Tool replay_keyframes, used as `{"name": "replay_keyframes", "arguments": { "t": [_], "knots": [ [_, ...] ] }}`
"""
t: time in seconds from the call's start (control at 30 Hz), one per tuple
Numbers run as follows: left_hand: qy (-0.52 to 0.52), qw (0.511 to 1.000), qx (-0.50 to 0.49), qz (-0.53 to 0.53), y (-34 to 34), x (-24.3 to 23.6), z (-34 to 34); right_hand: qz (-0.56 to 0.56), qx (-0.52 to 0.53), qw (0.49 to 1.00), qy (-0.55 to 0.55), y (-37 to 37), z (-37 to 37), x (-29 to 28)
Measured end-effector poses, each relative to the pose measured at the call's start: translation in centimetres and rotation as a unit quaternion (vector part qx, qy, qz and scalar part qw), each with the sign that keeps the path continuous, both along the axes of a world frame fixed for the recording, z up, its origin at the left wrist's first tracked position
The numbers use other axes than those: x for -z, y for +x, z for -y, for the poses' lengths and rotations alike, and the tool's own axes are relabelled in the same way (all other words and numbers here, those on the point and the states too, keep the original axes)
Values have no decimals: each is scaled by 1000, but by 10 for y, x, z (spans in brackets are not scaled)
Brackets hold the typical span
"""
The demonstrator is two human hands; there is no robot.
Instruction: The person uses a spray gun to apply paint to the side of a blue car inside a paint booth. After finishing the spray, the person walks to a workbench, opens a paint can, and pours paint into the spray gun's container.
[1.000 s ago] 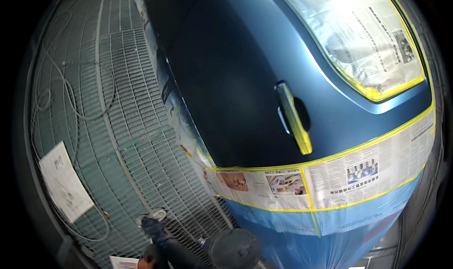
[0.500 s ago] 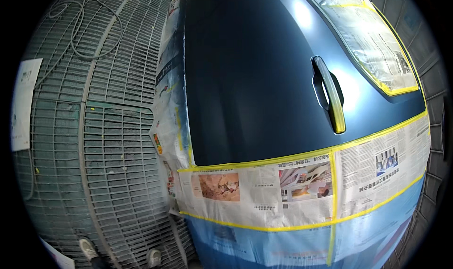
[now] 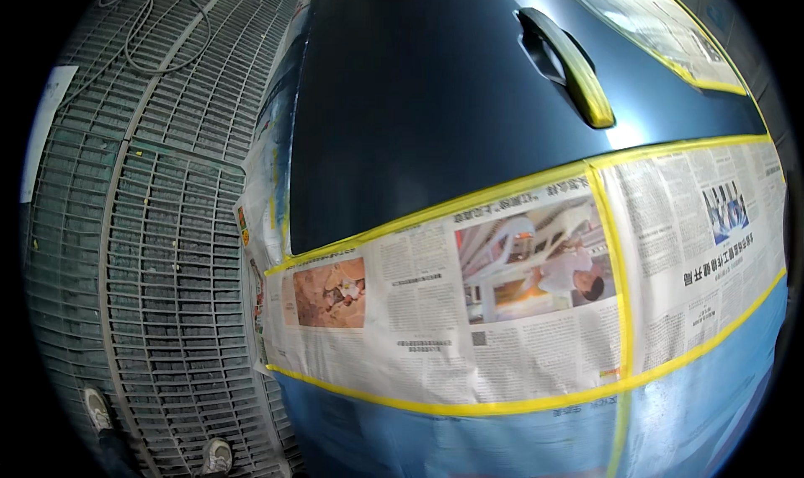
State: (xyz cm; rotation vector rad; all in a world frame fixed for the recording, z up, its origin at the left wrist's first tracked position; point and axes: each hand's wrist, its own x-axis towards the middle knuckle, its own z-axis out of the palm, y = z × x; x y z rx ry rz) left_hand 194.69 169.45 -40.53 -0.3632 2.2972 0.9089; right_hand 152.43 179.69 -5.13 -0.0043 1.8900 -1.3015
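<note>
Neither of my hands shows. In front of me is a car door panel in dark blue, glossy under a bright light reflection. Its door handle has yellow masking tape wrapped along its near part. Newspaper sheets cover the area along the panel's near edge, held down by yellow masking tape. Beyond the handle, the window is covered with paper edged in the same tape. Below the newspaper lies a blue surface, which looks wrapped in thin clear film.
A metal grating floor runs along the left side. My shoes stand on it at the lower left. A thin hose lies coiled at the far left, near a white sheet.
My view has shifted, so the panel, handle and taped newspaper sit higher in the picture, and the newspaper looks larger. More of my shoes shows. Nothing on the car has visibly changed.
</note>
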Motion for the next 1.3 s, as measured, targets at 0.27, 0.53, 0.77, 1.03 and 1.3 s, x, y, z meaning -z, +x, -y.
{"name": "replay_keyframes", "arguments": {
  "t": [0.27,0.53,0.77,1.03,1.3],
  "knots": [
    [-41,999,18,-15,-20,-43,22,-12,14,999,-41,9,-14,-46],
    [-51,998,33,-35,-35,-85,65,-24,25,998,-56,28,21,-91],
    [-50,994,52,-81,-32,-117,111,-40,38,996,-74,59,75,-115],
    [47,999,11,-8,-39,-170,185,-86,44,986,-138,110,150,-150],
    [136,990,29,31,-65,-264,303,-318,71,945,26,155,182,-234]
  ]
}}
